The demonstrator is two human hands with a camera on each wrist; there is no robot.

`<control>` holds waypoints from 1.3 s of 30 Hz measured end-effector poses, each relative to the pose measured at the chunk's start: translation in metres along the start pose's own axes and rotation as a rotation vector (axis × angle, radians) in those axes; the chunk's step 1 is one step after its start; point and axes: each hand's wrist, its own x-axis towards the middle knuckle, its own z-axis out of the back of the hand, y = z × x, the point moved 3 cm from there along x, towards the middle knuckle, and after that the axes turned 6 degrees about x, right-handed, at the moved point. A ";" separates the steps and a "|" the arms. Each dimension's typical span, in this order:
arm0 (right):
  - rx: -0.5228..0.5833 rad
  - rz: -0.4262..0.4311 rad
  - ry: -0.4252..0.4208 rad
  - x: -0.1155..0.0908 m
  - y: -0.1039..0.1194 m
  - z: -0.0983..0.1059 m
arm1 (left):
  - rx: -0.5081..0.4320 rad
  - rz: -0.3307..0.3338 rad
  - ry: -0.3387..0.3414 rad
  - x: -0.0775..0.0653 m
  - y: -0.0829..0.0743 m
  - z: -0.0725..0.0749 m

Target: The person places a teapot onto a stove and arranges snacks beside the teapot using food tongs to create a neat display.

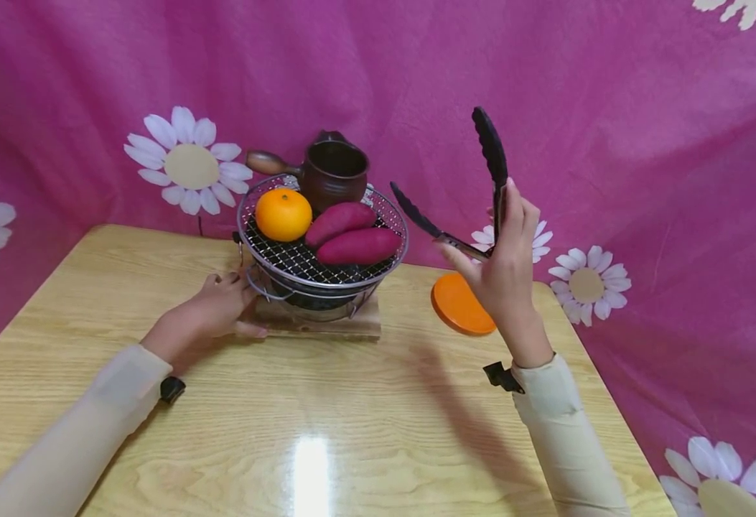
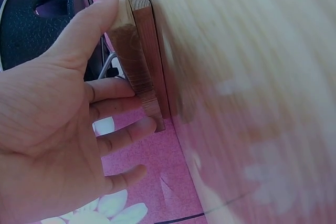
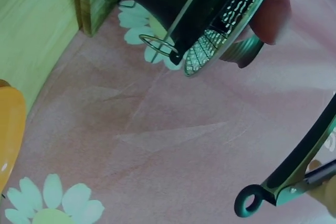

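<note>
My left hand (image 1: 222,305) is at the left end of a wooden board (image 1: 326,327) under a round tabletop grill (image 1: 316,296). In the left wrist view its thumb (image 2: 100,19) touches the board's edge, and the nearly straight fingers (image 2: 121,142) lie along its end. Raised at the right, my right hand (image 1: 510,266) holds black-tipped tongs (image 1: 495,154) with their arms spread wide and nothing between them. On the grill's wire mesh (image 1: 287,255) sit an orange (image 1: 283,215), two purple sweet potatoes (image 1: 360,246) and a dark brown side-handled teapot (image 1: 332,176).
A round orange plate (image 1: 458,305) lies on the wooden table (image 1: 222,431), right of the grill and beneath my right hand. Behind the table hangs a magenta cloth (image 1: 416,72) with large white flowers.
</note>
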 end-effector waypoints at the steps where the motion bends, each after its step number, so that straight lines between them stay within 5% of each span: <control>1: 0.004 -0.010 0.001 -0.001 -0.001 -0.001 | 0.003 0.001 -0.002 0.000 0.000 -0.001; 10: 0.004 -0.127 0.003 -0.009 -0.017 -0.006 | 0.040 -0.010 -0.039 -0.001 -0.001 -0.001; 18: -0.110 -0.273 0.013 -0.026 -0.031 -0.017 | 0.000 -0.007 -0.009 -0.002 -0.002 -0.003; 22: -0.103 -0.398 0.031 -0.033 -0.036 -0.025 | 0.012 -0.012 -0.018 -0.001 0.001 -0.002; 29: 0.066 -0.680 0.057 -0.043 -0.046 -0.036 | -0.003 -0.004 0.015 0.001 0.002 0.003; 39: 0.015 -0.894 0.075 -0.052 -0.058 -0.050 | -0.013 0.001 0.024 0.001 0.003 0.000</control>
